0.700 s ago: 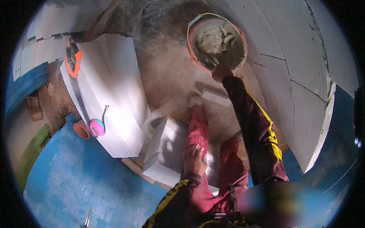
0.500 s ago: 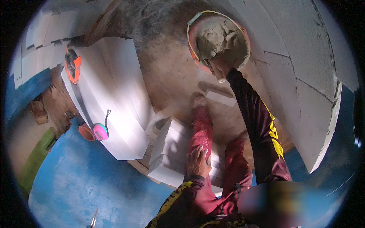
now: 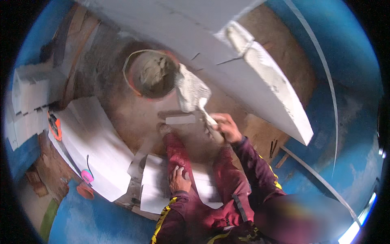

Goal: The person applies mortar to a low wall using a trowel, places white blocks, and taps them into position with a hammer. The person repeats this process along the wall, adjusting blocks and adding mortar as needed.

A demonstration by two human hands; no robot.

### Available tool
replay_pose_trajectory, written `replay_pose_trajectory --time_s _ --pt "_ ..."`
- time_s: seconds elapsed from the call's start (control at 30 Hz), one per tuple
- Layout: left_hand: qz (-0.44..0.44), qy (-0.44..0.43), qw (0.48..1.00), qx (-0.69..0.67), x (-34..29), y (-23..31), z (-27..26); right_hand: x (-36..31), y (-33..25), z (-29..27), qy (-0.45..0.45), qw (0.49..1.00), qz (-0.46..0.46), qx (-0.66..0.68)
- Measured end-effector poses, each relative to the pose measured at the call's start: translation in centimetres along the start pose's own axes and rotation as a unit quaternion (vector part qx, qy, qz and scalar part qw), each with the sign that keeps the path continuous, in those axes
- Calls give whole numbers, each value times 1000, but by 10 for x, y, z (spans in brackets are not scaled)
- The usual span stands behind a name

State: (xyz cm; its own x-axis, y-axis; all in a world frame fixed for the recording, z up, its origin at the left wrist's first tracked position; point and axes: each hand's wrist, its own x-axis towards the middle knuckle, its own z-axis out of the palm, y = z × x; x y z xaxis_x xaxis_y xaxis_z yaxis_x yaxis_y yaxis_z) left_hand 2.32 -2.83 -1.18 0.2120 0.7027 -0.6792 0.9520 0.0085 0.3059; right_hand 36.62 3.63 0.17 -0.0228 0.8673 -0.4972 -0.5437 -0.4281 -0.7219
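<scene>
My right hand (image 3: 228, 127) is closed round the pale handle of a trowel (image 3: 202, 105). Grey-white mortar (image 3: 190, 85) coats the blade, which is raised between the bucket and the low block wall (image 3: 260, 77). A round bucket (image 3: 135, 90) with a thin wire handle stands on the floor farther off, holding more grey mortar (image 3: 156, 73). On my left leg, near the knee, my left hand (image 3: 179, 180) lies with its fingers spread, holding nothing.
White blocks (image 3: 153, 199) lie under my legs, and a thin white piece (image 3: 180, 119) is on the floor ahead. At left, a white slab (image 3: 97, 142) bears a handsaw (image 3: 55, 127) with an orange handle and a pink tape measure (image 3: 86, 175). More blocks (image 3: 30, 89) are stacked far left.
My right hand has come out of the bucket and back toward me, bringing the mortar-laden trowel near the wall. The view has swung right. My left hand stays on my leg.
</scene>
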Motion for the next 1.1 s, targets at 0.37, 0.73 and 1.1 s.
replay_pose_trajectory --time_s 0.37,0.73,1.1 --pt "56 -43 992 106 -20 33 61 -142 -151 -42 367 620 -124 -682" --pt "101 -34 984 140 -30 48 66 -230 -62 -87 510 586 -142 -613" --pt "141 -14 972 190 -31 47 71 -281 42 -146 632 560 -113 -524"
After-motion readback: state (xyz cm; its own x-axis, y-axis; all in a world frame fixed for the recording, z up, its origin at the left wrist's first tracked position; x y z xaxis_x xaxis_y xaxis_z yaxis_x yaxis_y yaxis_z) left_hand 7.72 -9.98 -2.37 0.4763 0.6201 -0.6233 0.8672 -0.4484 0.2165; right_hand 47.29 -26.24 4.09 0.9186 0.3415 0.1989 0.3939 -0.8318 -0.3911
